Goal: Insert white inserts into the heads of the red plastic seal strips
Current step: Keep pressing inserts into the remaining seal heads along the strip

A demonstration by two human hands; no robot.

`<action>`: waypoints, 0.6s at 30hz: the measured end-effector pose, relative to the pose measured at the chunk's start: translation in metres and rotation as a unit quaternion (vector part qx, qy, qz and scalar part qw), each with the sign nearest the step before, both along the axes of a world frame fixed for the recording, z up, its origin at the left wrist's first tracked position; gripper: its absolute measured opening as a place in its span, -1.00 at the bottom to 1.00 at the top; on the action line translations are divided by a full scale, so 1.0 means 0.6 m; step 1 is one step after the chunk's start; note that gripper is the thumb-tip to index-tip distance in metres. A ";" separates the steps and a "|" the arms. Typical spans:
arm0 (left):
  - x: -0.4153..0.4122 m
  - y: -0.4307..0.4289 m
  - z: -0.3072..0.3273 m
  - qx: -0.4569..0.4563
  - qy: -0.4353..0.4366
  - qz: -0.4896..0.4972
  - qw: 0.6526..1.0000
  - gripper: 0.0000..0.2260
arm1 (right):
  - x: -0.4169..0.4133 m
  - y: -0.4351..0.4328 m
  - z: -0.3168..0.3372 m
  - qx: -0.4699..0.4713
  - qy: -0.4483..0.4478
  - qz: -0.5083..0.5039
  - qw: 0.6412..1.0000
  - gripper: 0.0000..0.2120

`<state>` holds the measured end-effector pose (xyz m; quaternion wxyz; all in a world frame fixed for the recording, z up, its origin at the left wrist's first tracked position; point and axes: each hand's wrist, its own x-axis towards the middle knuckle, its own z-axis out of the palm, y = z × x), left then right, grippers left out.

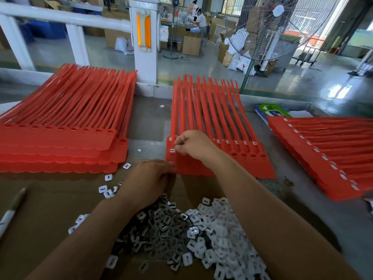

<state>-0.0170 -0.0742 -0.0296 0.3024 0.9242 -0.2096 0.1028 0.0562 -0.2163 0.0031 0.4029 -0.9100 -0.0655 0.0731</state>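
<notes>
On the worktop (pixel 302 209) three stacks of red seal strips lie with their heads toward the near side: a left stack (pixel 70 110) whose head holes are open, a middle stack (pixel 212 118) and a right stack (pixel 323 148) whose heads carry white pieces. The right hand (pixel 193 146) rests on the left part of the middle stack's head row, its fingers (pixel 178 145) curled with the tips pressed together just beside a fitted white insert (pixel 172 150); I cannot tell whether they grasp anything. The left hand (pixel 149 178) lies near the stack's near left corner, fingers bent down against the red edge, and whether they grasp it is hidden. Between the forearms, on a sheet of cardboard (pixel 50 209), sits a loose pile of inserts (pixel 218 229), white to the right and grey-looking to the left. A pen (pixel 12 209) lies at the near left, and a green packet (pixel 270 112) shows beyond the right stack. A large fan (pixel 272 27) stands far right.
</notes>
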 end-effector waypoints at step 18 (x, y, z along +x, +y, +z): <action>0.008 -0.001 -0.005 0.014 0.018 0.022 0.999 -0.69 | -0.154 -0.090 0.034 -0.205 -0.001 0.145 0.968 -0.90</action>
